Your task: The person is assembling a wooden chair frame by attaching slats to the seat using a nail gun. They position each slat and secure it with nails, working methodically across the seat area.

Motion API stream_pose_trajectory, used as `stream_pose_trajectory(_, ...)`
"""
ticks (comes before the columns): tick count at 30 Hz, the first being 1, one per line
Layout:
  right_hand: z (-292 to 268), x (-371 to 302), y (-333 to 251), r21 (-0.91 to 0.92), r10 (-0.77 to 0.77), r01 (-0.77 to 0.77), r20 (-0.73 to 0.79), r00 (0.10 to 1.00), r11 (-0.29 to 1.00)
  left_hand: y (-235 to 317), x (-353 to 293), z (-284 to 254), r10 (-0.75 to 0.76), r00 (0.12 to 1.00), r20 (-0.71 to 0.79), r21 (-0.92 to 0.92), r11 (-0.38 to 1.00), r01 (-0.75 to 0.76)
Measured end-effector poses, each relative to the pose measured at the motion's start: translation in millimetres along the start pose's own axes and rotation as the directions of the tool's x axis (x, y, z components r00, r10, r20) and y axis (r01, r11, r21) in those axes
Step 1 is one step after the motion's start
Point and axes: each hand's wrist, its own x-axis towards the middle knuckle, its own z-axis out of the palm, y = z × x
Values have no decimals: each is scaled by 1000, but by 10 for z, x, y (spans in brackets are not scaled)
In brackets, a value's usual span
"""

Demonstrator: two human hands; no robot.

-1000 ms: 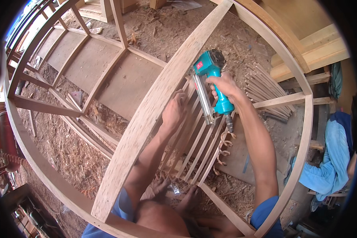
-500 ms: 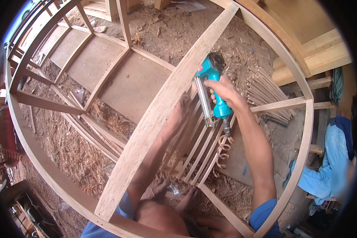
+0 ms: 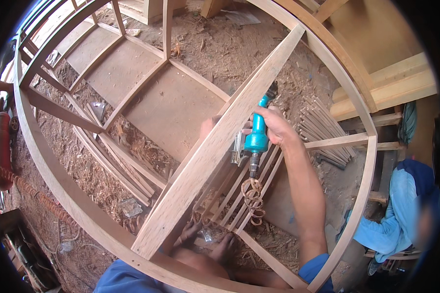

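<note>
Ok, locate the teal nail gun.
In the head view, the teal nail gun is just right of centre, in the right hand, partly behind the pale wooden plank.

The right hand [image 3: 275,127] curls closed, left hand [image 3: 208,127] partly hidden.

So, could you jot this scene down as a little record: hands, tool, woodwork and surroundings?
Right hand: the right hand grips the teal nail gun
Left hand: the left hand is partly hidden behind the wide plank; its grip cannot be seen
Tool connection: coiled hose at the handle's end
Woodwork: open wooden frame around the work
Nearby: bundle of thin sticks
Ground: strewn with wood shavings
Others: person in light-blue clothing, right edge
</note>
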Motion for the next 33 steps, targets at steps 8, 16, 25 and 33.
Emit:
stream_pose_trajectory(8, 186, 67, 202, -112, -200, 186, -128, 972, 976, 4, -33, 49, -34, 999, 5, -63, 997, 34)
stream_pose_trajectory(16, 132, 116, 187, -177, -189, 158, -173, 967, 971, -118, 25, 207, 46, 992, -119, -71, 996, -55)
stream_pose_trajectory(25, 93, 162, 90, -307, -172, 116, -164, 971, 945, -59, 10, 98, 14, 1000, -12, 51, 999, -13)
stream_pose_trajectory(33, 122, 75, -59, -354, -39, -46, -228, 973, 934, -97, 61, 132, 49, 994, -99, 117, 992, -38)
